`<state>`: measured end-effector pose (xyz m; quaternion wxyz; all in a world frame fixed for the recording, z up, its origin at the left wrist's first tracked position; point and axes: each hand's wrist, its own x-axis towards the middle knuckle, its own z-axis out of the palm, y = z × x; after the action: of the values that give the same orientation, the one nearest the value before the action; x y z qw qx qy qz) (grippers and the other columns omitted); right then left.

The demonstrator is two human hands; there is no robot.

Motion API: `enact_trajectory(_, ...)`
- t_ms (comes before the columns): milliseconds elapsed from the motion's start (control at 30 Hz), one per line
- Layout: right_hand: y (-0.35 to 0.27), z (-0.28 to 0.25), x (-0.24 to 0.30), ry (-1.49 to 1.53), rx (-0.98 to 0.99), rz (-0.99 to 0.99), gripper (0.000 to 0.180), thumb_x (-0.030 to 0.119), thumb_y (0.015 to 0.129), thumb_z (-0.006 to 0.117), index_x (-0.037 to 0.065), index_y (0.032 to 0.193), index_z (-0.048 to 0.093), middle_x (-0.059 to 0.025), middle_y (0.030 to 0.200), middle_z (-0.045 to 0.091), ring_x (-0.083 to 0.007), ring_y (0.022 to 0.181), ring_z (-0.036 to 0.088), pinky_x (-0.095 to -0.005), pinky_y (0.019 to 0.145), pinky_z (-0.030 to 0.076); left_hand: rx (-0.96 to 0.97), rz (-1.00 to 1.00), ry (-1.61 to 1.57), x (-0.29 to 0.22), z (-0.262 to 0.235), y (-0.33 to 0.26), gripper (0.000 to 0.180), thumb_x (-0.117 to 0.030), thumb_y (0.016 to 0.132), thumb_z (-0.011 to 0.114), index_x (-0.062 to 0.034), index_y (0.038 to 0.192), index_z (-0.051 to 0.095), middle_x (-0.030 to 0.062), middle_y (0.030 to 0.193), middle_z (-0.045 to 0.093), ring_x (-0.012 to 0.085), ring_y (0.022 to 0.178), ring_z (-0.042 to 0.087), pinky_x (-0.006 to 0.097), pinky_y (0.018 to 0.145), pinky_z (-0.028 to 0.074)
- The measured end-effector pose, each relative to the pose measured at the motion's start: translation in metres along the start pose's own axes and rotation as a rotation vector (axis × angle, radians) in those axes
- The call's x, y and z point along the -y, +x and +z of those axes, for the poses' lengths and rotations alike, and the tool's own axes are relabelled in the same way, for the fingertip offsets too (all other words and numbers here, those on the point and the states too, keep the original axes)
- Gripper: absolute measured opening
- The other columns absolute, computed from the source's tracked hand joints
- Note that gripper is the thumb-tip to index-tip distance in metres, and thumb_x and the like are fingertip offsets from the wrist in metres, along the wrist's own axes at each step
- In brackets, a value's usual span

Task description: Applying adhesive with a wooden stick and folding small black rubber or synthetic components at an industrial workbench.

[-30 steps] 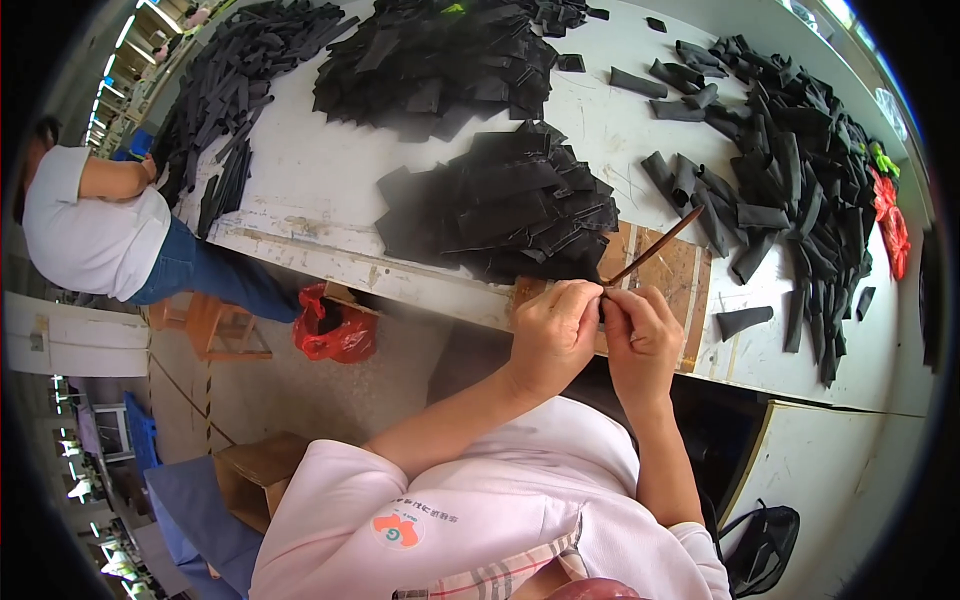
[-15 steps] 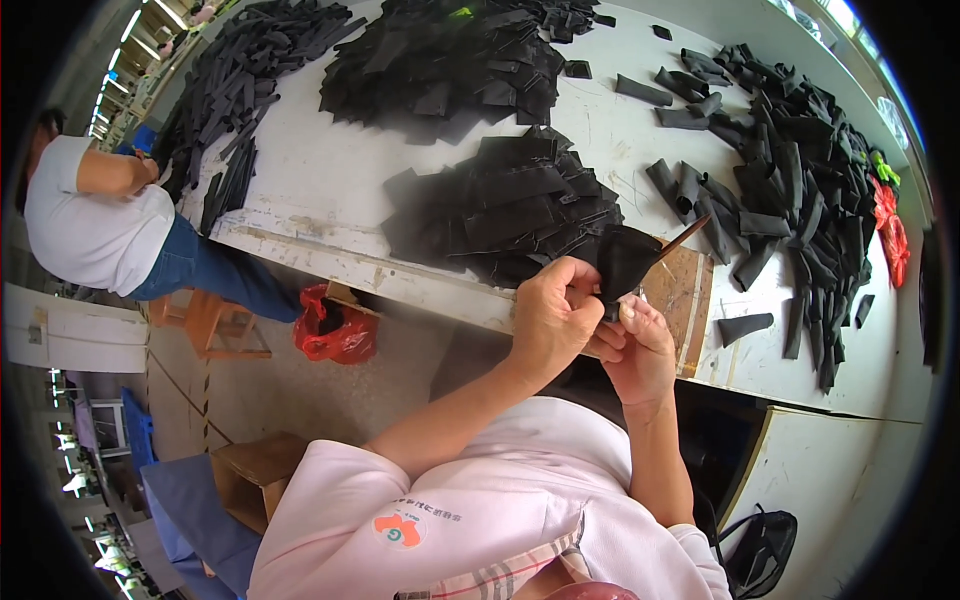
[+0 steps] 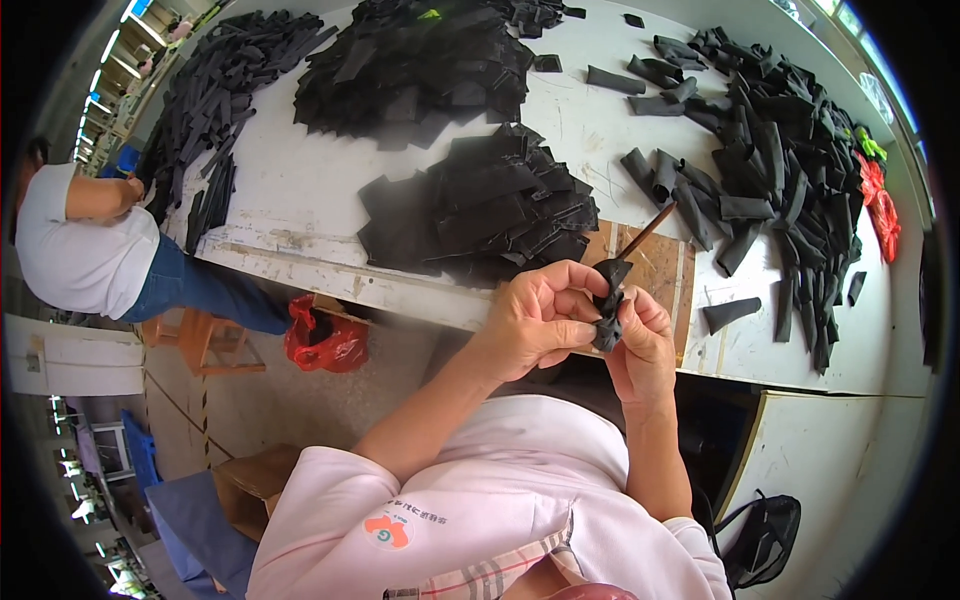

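Both my hands meet at the table's front edge over a small black fabric piece [image 3: 609, 297], which is bunched up. My left hand [image 3: 533, 318] pinches it from the left between thumb and fingers. On its other side my right hand [image 3: 643, 342] grips it, fingertips close to the left ones. A thin brown stick [image 3: 648, 231] slants up and to the right from behind the fabric; its lower end is hidden, and I cannot tell what holds it. Just left and beyond lies a heap of flat black fabric pieces [image 3: 478, 205].
A brown board [image 3: 665, 272] lies under the stick. Tube-shaped black pieces [image 3: 775, 165] pile up at right, one loose piece [image 3: 731, 314] nearer. Another dark heap [image 3: 410, 75] and strips [image 3: 215, 90] lie beyond. A red bag [image 3: 325, 340] is below the table edge; a person [image 3: 85, 240] stands left.
The black piece, which stood flared open beside the stick, is now bunched smaller between my fingers. My left hand has shifted slightly left. The view has moved a little.
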<state>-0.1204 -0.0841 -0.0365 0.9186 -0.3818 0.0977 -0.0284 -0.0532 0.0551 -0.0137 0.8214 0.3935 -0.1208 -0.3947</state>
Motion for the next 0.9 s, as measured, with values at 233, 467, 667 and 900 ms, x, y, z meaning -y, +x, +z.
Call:
enact_trajectory(233,0.017,0.007,0.014,-0.715,0.088,-0.799,0.013,0.006,0.075,0.063,0.001,0.07,0.052,-0.0072,0.095,0.051,-0.014,0.085,0.049,-0.0234,0.073,0.041,-0.146,0.127,0.025,0.0,0.012,0.003,0.041,0.009,0.072,0.058,0.0036,0.11,0.045,0.0086,0.082,0.058,0.0041,0.057,0.051,0.015,0.042,0.04)
enact_trajectory(467,0.019,0.019,0.014,-1.064,-0.071,-0.871,0.015,0.004,0.074,0.063,0.002,0.072,0.049,-0.0078,0.075,0.055,-0.0158,0.055,0.051,-0.0246,0.048,0.042,-0.498,0.727,0.998,0.03,0.014,0.012,0.025,0.006,0.075,0.058,0.0009,0.099,0.056,0.0067,0.077,0.058,0.0058,0.058,0.05,0.02,0.05,0.041)
enact_trajectory(667,0.013,0.023,0.008,-1.171,-0.152,-0.908,0.016,0.005,0.074,0.063,0.003,0.073,0.047,-0.0078,0.069,0.052,-0.0219,0.054,0.051,-0.0277,0.047,0.042,-0.566,0.771,0.695,0.04,0.023,0.012,0.025,0.005,0.076,0.058,0.0007,0.1,0.055,0.008,0.077,0.057,0.0107,0.056,0.052,0.022,0.05,0.042)
enact_trajectory(900,0.004,0.023,0.005,-1.085,-0.228,-0.605,0.013,0.005,0.08,0.059,0.002,0.074,0.048,-0.0056,0.062,0.051,-0.0117,0.052,0.048,-0.0236,0.047,0.04,-0.429,0.533,0.49,0.035,0.022,0.007,0.028,0.006,0.081,0.052,0.0034,0.107,0.041,0.0104,0.082,0.059,0.0061,0.065,0.054,0.017,0.051,0.044)
